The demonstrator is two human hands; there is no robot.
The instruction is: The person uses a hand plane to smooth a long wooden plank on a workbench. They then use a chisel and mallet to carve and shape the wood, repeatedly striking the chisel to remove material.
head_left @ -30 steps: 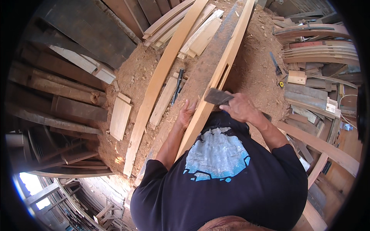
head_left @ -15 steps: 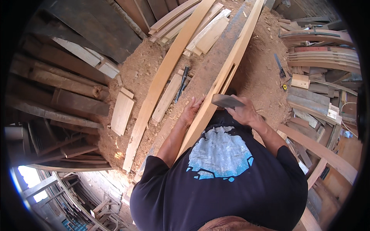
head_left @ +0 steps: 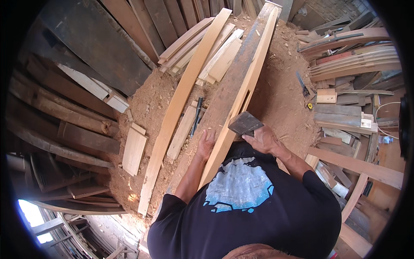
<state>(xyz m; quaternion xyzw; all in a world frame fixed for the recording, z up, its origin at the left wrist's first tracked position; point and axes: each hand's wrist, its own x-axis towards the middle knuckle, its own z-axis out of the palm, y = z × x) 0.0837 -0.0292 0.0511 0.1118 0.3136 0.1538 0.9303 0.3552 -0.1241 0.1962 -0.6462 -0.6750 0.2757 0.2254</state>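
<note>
Beside pale beam (head_left: 250,80), near end hidden, left hand (head_left: 206,146) spread, right hand (head_left: 264,140) gripping dark block (head_left: 245,124)

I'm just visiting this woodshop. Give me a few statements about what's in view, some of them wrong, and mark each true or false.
1. The right hand grips a dark flat-faced tool. True.
2. The left hand holds a yellow item. False: the left hand is beside the long pale beam, and the small yellow item lies off to the right, away from both hands.
3. A narrow slot is cut in the beam. True.
4. The person wears a plain white shirt. False: it is a black shirt with a blue and grey print.
</note>
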